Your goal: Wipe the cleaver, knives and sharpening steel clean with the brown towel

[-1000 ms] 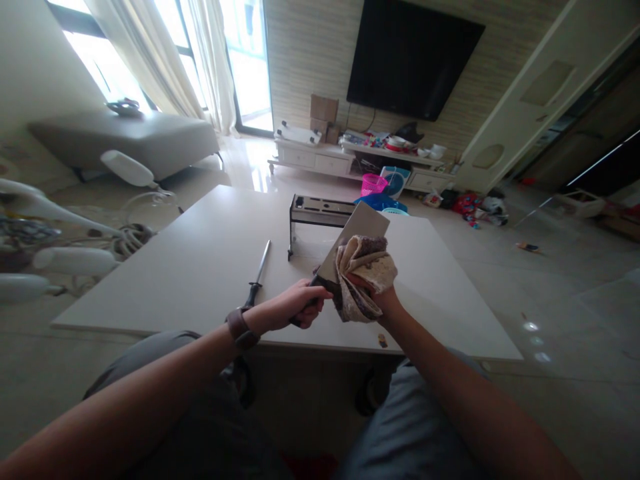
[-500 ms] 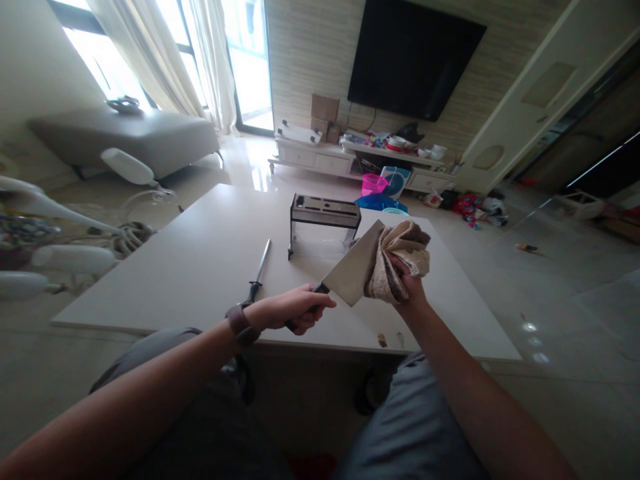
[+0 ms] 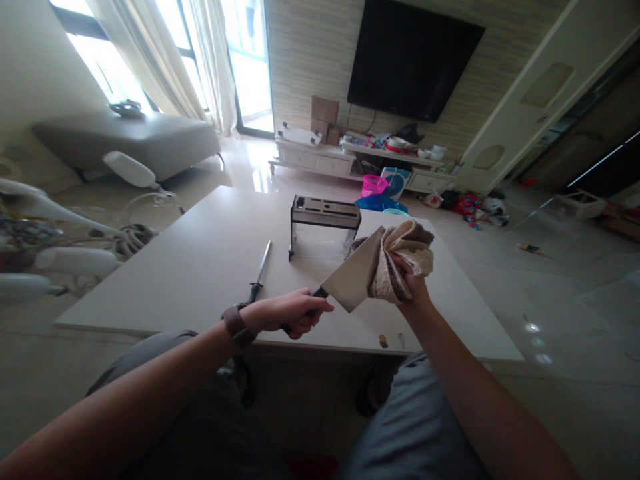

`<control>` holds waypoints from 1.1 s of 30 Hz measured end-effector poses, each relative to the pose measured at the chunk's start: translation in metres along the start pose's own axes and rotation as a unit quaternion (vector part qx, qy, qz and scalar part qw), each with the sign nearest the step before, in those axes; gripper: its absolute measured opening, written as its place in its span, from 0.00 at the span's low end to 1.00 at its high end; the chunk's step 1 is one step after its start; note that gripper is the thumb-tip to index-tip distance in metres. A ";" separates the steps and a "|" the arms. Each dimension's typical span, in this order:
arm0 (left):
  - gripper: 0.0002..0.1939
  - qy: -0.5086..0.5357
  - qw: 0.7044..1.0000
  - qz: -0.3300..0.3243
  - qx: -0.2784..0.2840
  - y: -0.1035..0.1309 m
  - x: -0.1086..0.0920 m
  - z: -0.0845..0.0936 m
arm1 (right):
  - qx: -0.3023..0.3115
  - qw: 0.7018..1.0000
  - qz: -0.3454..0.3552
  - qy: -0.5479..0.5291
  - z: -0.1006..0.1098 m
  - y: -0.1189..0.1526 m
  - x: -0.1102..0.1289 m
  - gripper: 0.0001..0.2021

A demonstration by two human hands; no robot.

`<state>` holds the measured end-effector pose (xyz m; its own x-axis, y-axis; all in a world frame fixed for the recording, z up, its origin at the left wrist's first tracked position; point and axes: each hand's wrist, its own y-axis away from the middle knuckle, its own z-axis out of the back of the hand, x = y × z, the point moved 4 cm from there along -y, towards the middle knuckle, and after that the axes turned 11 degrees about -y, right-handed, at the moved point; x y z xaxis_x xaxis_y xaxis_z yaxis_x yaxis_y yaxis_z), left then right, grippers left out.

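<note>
My left hand (image 3: 300, 311) is wrapped round the black handle of a cleaver (image 3: 353, 272), whose broad blade points up and to the right above the white table (image 3: 200, 253). A bunched beige and brown cloth (image 3: 400, 260) is in my right hand (image 3: 411, 283), against the far end of the blade. The cloth hides part of the blade and some of my right fingers. Left of the cleaver lies a sharpening steel (image 3: 263, 267) with a black handle. A knife block (image 3: 325, 213) with a slotted top and clear sides stands behind the blade.
Two small objects, one yellow and dark (image 3: 383, 341) and one pale (image 3: 401, 340), lie at the table's near edge. Past the table are a pink basket (image 3: 374, 185), a blue bag (image 3: 377, 203) and a low cabinet (image 3: 333, 162). White lamp shades (image 3: 75, 260) are at the left.
The cleaver and my left hand have shifted very slightly down and left. The cloth and my right hand have moved a little to the right along the blade.
</note>
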<state>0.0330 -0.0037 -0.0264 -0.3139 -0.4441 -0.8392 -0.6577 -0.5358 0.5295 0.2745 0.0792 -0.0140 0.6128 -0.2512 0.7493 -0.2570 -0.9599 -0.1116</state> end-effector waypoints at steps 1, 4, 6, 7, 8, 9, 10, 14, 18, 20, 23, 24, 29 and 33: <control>0.22 0.011 1.000 -0.003 0.013 0.001 -0.001 0.000 | 0.003 1.000 0.005 0.001 0.002 -0.002 0.001 0.13; 0.20 0.079 0.993 -0.025 0.081 0.005 -0.004 0.001 | 0.000 1.000 0.011 0.008 0.007 -0.006 0.005 0.11; 0.21 0.128 0.983 -0.040 0.129 0.007 -0.007 0.001 | -0.009 1.000 0.007 0.003 0.009 -0.007 0.008 0.10; 0.22 0.144 0.978 -0.046 0.144 0.008 -0.008 0.001 | -0.009 1.000 0.007 -0.002 0.008 -0.006 0.011 0.10; 0.22 0.155 0.975 -0.051 0.154 0.009 -0.009 0.001 | -0.005 1.000 0.008 -0.007 0.006 -0.006 0.013 0.09; 0.23 0.161 0.973 -0.054 0.158 0.009 -0.010 0.001 | 0.003 1.000 0.015 -0.012 0.004 -0.005 0.017 0.09; 0.22 0.165 0.972 -0.055 0.156 0.010 -0.011 0.002 | 0.013 1.000 0.024 -0.016 0.001 -0.004 0.021 0.09; 0.21 0.164 0.977 -0.063 0.120 0.009 -0.012 0.002 | 0.030 0.998 0.037 -0.031 -0.003 -0.007 0.032 0.08; 0.21 0.144 0.980 -0.103 0.087 0.006 -0.010 0.004 | -0.024 0.998 0.039 -0.050 0.014 -0.019 0.038 0.10; 0.21 0.118 0.982 -0.132 0.062 0.004 -0.009 0.005 | -0.042 0.996 0.038 -0.063 0.023 -0.024 0.040 0.10; 0.22 0.068 0.982 -0.177 -0.002 0.003 -0.012 0.008 | -0.044 0.996 0.030 -0.071 0.027 -0.024 0.041 0.07; 0.22 0.050 0.980 -0.192 -0.026 0.003 -0.014 0.008 | -0.040 0.997 0.025 -0.068 0.026 -0.022 0.040 0.07; 0.19 -0.042 0.958 -0.251 -0.130 -0.002 -0.020 0.010 | -0.001 0.998 -0.035 -0.061 0.006 -0.004 0.020 0.12; 0.19 -0.090 0.934 -0.266 -0.221 -0.011 -0.019 0.010 | -0.036 0.996 -0.067 -0.044 -0.009 0.017 -0.001 0.14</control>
<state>0.0390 0.0175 -0.0176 -0.1595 0.0771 -0.9842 -0.4196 -0.9077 -0.0031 0.2630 0.0644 -0.0106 0.7068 -0.1349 0.6944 -0.2196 -0.9750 0.0341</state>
